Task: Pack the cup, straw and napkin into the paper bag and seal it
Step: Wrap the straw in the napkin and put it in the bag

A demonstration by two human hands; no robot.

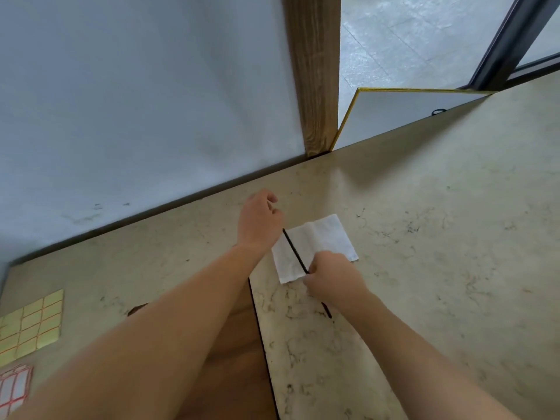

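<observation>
A white folded napkin (321,241) lies flat on the marbled counter (424,237). A thin black straw (292,248) slants across the napkin's left part. My right hand (333,278) is pinched shut on the straw near its middle, and the straw's lower end sticks out below that hand. My left hand (260,219) hovers just left of the napkin, back towards me, fingers loosely curled with nothing seen in them; the straw's upper end reaches its heel. A brown flat surface (236,353) lies under my left forearm; whether it is the paper bag is unclear. No cup is in view.
A yellow sheet of labels (33,322) and a red-lined white sheet of labels (15,386) lie at the counter's left. A grey wall, a wooden post (315,86) and a gold-edged white board (394,116) stand behind the counter.
</observation>
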